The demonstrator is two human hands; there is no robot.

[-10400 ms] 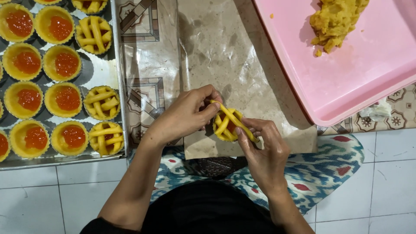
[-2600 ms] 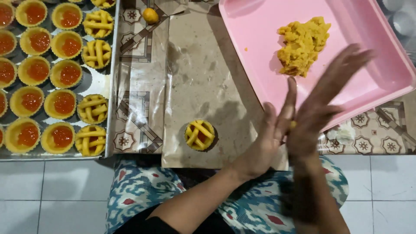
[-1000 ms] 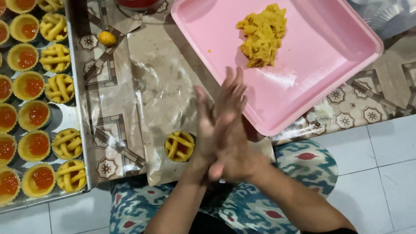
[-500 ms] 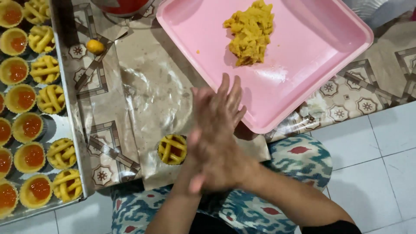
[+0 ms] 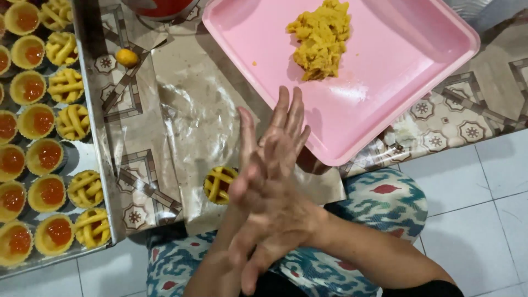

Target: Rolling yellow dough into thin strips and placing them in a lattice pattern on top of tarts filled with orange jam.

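The right hand [image 5: 278,187] and the left hand [image 5: 258,220] were pressed flat together, palm to palm, fingers stretched, crossing at an angle above the lap. Whether a bit of dough was between the palms, I cannot tell; nothing showed at the edges.

Just left of the hands, partly behind the thumb, the lattice tart [image 5: 220,184] stood on the clear plastic sheet [image 5: 190,110]. It was not touched by either hand.

What could go wrong, in my judgement: the hands were very near the tart, so a wide stroke could knock it or press the lattice strips flat. If dough was indeed between the palms, too much pressure could make it stick & break. The pink tray [image 5: 396,93], beyond the fingertips w/ the yellow dough lump [image 5: 322,38] on it, overhung the mat edge a little; a push from the wrist could tip it.

Far left of the hands was the metal baking tray [image 5: 88,159] w/ rows of jam tarts, some latticed. A small dough ball [image 5: 127,57] lay beyond, upper left. The patterned mat [image 5: 473,104] covered white floor tiles [image 5: 495,187]; the person sat on the floor in patterned blue cloth [image 5: 385,198].
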